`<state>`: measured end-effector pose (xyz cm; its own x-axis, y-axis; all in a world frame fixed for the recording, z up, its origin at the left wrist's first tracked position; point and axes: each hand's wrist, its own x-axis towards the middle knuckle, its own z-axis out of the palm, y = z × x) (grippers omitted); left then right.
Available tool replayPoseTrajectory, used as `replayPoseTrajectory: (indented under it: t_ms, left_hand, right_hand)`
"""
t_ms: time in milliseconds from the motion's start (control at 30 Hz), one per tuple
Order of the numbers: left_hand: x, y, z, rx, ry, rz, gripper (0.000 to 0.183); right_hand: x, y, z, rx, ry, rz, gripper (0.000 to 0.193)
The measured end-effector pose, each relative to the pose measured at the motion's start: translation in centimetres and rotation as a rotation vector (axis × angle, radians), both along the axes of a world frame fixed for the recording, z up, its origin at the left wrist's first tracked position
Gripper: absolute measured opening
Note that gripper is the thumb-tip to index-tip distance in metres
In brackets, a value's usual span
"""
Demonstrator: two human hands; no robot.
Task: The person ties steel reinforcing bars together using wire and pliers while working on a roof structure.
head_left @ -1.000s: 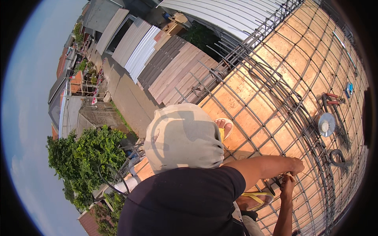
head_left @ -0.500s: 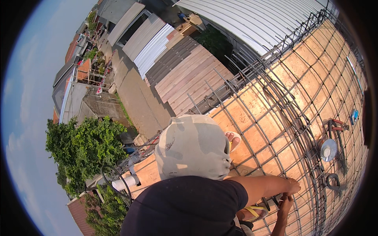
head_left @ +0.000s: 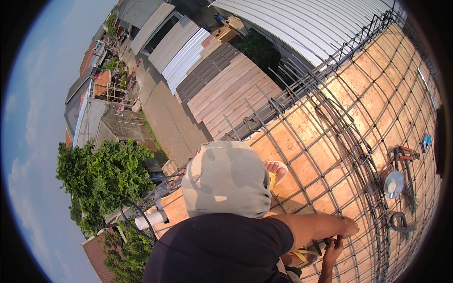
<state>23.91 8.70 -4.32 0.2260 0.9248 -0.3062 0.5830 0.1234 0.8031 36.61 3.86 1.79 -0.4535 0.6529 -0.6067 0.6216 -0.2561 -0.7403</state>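
My left hand (head_left: 349, 227) reaches across to the steel rebar mesh (head_left: 314, 170), its fingers curled close to a bar. Just below it, my right hand (head_left: 333, 250) comes up from the lower edge with bent fingers. The two hands almost meet. What either one pinches is too small to make out. A dark, slim object (head_left: 322, 244) shows beside my right hand, partly hidden. My raised knee in patterned trousers (head_left: 224, 181) is left of the hands. One foot in a yellow-strapped sandal (head_left: 278, 172) rests on the mesh; the other sandal (head_left: 304, 257) is near my right hand.
Plywood decking (head_left: 295, 137) lies beneath the mesh. Right of my hands are bundled bars (head_left: 365, 162), a metal bowl (head_left: 393, 184), red-handled pincers (head_left: 406, 153), and a black wire coil (head_left: 398, 221). Bars project past the deck edge above a street (head_left: 167, 122). A white pipe (head_left: 151, 220) protrudes at left.
Both hands have shifted slightly left and stay close together at the mesh. My knee has moved a little left, showing more of the upper sandal. The view has shifted slightly.
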Motion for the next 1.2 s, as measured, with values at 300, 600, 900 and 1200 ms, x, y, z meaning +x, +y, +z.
replayPoseTrajectory:
  t_ms: [300,600,900,1200]
  left_hand:
    - [0.1,0.4,0.0,-0.004,-0.001,-0.037,0.042]
    - [0.2,0.6,0.2,0.025,0.014,-0.043,0.041]
    - [1.5,0.4,-1.9,0.062,0.026,0.044,0.041]
    - [0.3,-0.1,-0.4,0.128,-0.003,0.009,0.043]
  right_hand:
    - [-0.8,-0.2,0.8,0.194,-0.146,0.164,0.046]
    - [0.0,-0.4,0.5,0.201,-0.135,0.181,0.061]
    - [0.2,-0.6,-1.3,0.235,-0.018,0.133,0.047]
    - [-1.6,0.6,1.8,-0.218,-0.091,-0.288,0.029]
